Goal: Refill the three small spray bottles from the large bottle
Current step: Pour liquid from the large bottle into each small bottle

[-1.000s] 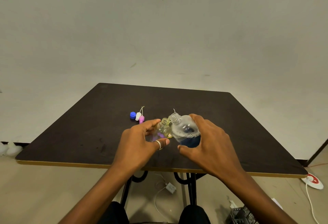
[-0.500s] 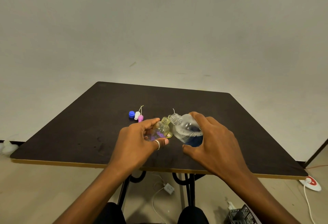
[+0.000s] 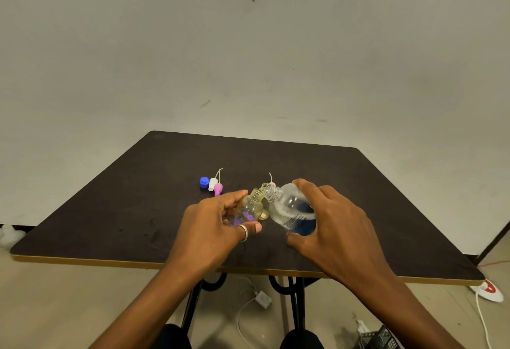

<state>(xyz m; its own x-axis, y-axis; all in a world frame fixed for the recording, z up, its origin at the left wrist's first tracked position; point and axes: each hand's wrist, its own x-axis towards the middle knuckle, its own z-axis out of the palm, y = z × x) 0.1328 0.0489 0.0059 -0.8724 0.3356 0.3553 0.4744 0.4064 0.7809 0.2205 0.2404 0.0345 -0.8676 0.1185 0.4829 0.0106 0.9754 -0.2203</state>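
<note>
We see the left hand (image 3: 212,227) wrapped around a small clear spray bottle with purple markings (image 3: 249,209), its fingers (image 3: 234,196) curled over the far side and the ringed thumb pressed on the near side; the palm hides most of the bottle's base. The bottle is uncapped, and its threaded neck tilts to the right. The right hand (image 3: 336,232) grips the large clear plastic bottle with a dark blue label (image 3: 289,210), fingers clenched over its top and thumb underneath, so the lower half of the bottle is covered. The large bottle leans left, its open mouth touching or just beside the small bottle's mouth; we cannot tell whether liquid is flowing.

Between and behind the two necks a yellowish small bottle (image 3: 264,212) shows only in slivers, and a thin tube with a pinkish tip (image 3: 271,180) rises behind it; what it belongs to is hidden. A third small bottle we cannot make out.

Farther left on the dark brown worktop (image 3: 110,210) lie a round blue cap (image 3: 204,182), a white spray top (image 3: 212,183) and a pink spray top (image 3: 218,189), close together, with thin dip tubes.
</note>
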